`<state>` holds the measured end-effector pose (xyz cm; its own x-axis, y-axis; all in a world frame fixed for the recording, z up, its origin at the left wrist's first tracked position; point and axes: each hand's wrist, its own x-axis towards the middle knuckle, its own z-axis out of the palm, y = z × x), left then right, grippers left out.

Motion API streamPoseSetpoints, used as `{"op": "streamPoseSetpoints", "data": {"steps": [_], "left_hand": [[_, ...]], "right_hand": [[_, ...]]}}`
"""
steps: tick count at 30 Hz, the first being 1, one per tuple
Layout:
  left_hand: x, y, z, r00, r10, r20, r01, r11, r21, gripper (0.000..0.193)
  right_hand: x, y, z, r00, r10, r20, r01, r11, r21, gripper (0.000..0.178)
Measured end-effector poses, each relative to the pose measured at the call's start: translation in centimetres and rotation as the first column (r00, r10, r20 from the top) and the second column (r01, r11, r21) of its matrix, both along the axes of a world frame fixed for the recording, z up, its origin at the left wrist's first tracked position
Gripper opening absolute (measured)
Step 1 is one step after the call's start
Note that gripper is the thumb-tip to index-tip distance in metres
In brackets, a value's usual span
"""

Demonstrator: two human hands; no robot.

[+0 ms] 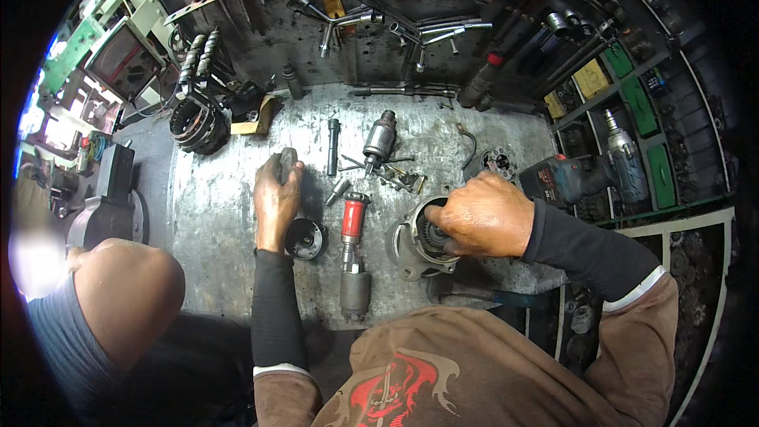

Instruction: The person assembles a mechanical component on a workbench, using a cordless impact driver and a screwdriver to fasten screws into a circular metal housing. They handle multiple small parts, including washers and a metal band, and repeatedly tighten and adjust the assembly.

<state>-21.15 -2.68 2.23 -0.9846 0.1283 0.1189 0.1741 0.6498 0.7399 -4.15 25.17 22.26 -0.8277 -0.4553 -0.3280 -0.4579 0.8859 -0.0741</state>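
Note:
My left hand [277,194] is closed around a small dark grey piece [287,160] whose kind I cannot make out. Just below that wrist sits a round black cap [305,239]. My right hand [486,217] is curled over a grey metal housing [413,259], its fingertips reaching into the round opening. A toothed gear [435,233] shows inside there; what the fingers grip is hidden. Between my hands lies a red air ratchet-like tool [353,220] with a large socket [355,292] at its near end.
Farther back on the metal bench [213,213] lie a motor armature [381,138], a long socket extension [333,146] and several bolts [395,175]. A stator coil [198,126] stands back left. A cordless impact wrench [565,182] lies right. Another person's knee [130,292] is at left.

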Motion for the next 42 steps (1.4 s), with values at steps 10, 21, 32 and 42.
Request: {"op": "streamPoseSetpoints", "data": {"steps": [10, 21, 32, 42], "left_hand": [[0.3, 1.5, -2.4, 0.994, -0.104, -0.034, 0.091, 0.958, -0.27, 0.055], [15.1, 4.1, 16.8, 0.639, -0.693, 0.333, 0.027, 0.453, 0.891, 0.041], [16.9, 6.3, 16.4, 0.626, -0.734, 0.264, -0.175, 0.197, 0.965, 0.046], [17.0, 6.9, 16.3, 0.692, -0.692, 0.204, -0.135, 0.153, 0.979, 0.047]], "right_hand": [[-0.4, 0.6, 3.0, 0.987, 0.0, 0.163, 0.005, 1.0, -0.029, 0.046], [2.4, 1.3, 5.4, 0.935, -0.216, -0.28, 0.056, 0.873, -0.484, 0.065], [3.9, -1.6, 3.1, 0.847, -0.356, -0.395, 0.025, 0.769, -0.639, 0.066], [5.2, -2.7, -0.1, 0.831, -0.552, -0.077, 0.139, 0.34, -0.93, 0.064]]}}
